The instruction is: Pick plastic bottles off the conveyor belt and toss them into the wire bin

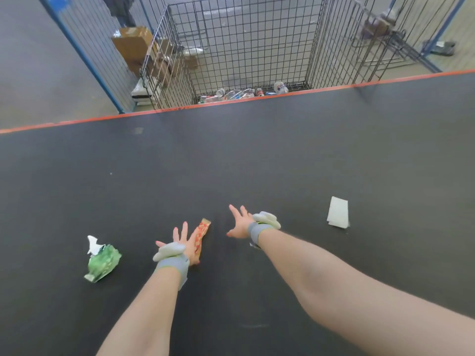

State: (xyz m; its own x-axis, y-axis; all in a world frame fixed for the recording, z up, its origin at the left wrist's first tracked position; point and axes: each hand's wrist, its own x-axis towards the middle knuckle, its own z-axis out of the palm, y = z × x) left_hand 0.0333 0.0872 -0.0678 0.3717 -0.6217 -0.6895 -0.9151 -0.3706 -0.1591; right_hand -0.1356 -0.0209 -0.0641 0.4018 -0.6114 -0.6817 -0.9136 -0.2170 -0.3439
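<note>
Conveyor belt (257, 155), wire bin (244, 34), bottles (235, 94), labels (282, 87) blurred

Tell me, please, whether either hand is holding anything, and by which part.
Nothing is held: the left hand and right hand are both spread open over the belt; the wrapper beside the left lies ungripped.

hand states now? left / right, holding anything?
Left hand: open, holding nothing.
Right hand: open, holding nothing.
</note>
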